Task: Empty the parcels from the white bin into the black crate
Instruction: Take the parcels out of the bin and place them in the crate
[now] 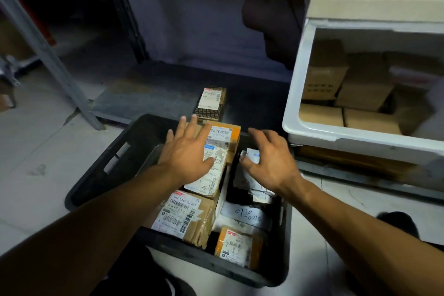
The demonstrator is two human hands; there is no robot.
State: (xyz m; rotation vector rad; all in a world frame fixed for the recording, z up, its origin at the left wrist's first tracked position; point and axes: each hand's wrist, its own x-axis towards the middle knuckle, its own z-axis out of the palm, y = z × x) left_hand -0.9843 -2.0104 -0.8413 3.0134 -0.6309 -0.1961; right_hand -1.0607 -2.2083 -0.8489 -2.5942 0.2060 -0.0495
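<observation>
The black crate (101, 175) stands on the floor in front of me, filled with several labelled parcels. My left hand (187, 151) hovers flat with spread fingers over a brown parcel with an orange end (223, 136) at the crate's far side. My right hand (269, 158) hangs over the crate's right half, fingers loosely curved above a crumpled white parcel (251, 155); neither hand grips anything. A large brown box with a white label (185, 216) and an orange parcel (237, 245) lie nearer me. The white bin (312, 132) at the right holds several cardboard boxes (322, 115).
A patterned brown parcel (211, 101) lies on the dark mat behind the crate. A grey metal shelf leg (48, 55) slants at the left. A white foam lid (360, 5) sits behind the bin. Pale tiled floor (36, 151) lies to the left.
</observation>
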